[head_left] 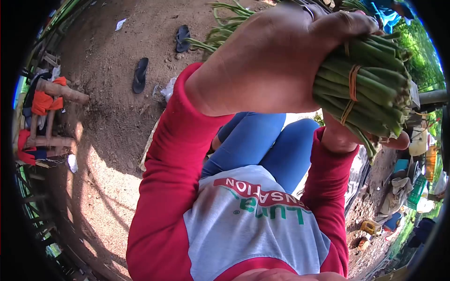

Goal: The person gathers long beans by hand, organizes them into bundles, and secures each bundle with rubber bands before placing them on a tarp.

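A thick bundle of long green beans is held up close in front of me, its stem ends pointing right. Orange rubber bands go around it near those ends. My left hand is wrapped over the bundle from the near side, thumb across its top. From below, my right hand supports the same bundle, mostly hidden behind it, with a fingertip showing under the ends. Behind my left hand, the thin tails of the beans fan out to the upper left.
Two dark flip-flops, one nearer and one farther, lie on the dirt ground. A wooden frame with orange cloth stands left. Containers, including a yellow jug and a green basket, lie right.
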Available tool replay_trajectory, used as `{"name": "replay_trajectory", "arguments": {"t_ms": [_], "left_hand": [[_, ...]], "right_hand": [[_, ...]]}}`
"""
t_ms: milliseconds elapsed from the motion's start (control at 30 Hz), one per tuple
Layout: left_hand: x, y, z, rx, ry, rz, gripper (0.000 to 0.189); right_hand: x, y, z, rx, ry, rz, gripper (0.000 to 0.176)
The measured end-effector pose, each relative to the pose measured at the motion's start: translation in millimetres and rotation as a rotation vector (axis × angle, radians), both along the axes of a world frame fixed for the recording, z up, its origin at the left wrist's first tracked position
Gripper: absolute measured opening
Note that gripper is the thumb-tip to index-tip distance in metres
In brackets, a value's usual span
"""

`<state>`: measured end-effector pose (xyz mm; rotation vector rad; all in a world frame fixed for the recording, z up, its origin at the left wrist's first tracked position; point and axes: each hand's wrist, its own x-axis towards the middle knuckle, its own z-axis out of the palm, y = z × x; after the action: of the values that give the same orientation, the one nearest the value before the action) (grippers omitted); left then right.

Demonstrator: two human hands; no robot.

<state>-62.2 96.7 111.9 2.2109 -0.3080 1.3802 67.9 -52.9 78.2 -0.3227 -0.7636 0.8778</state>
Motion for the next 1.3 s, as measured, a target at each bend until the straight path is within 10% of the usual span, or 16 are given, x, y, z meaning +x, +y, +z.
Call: {"name": "replay_trajectory", "arguments": {"t_ms": [133, 267, 367, 567, 733, 867, 1000, 1100, 1300], "left_hand": [[-6, -22, -40, 0.266, 0.432, 0.237, 0.073], [9, -64, -185, 0.161, 0.82, 0.213, 0.067], [11, -82, -187, 0.219, 0.731, 0.33, 0.06], [4, -53, -171, 0.166, 0.906, 0.435, 0.075], [-11, -48, -167, 0.214, 0.984, 0.515, 0.08], [-31, -36, -161, 0.079, 0.854, 0.48, 0.093], [-52, -29, -154, 0.057, 0.884, 0.546, 0.099], [-60, -25, -151, -0.032, 0.94, 0.604, 0.102], [-57, -19, -151, -0.106, 0.95, 0.632, 0.101]], "right_hand": [[-6, 2, -69, -0.129, 0.473, 0.057, 0.079], [-7, -53, -224, -0.39, 0.874, 0.056, 0.064], [-4, -67, -224, -0.486, 0.845, 0.019, 0.058], [61, -71, -169, -0.726, -0.274, -0.647, 0.065], [-6, -12, -149, -0.78, -1.065, -0.336, 0.069], [6, -21, -153, -0.616, -0.783, -0.489, 0.06], [67, -116, -206, -1.219, -0.533, -0.761, 0.024], [99, -208, -271, -1.832, -1.225, -0.545, 0.027], [104, -242, -392, -2.086, -1.274, -0.426, 0.026]]}}
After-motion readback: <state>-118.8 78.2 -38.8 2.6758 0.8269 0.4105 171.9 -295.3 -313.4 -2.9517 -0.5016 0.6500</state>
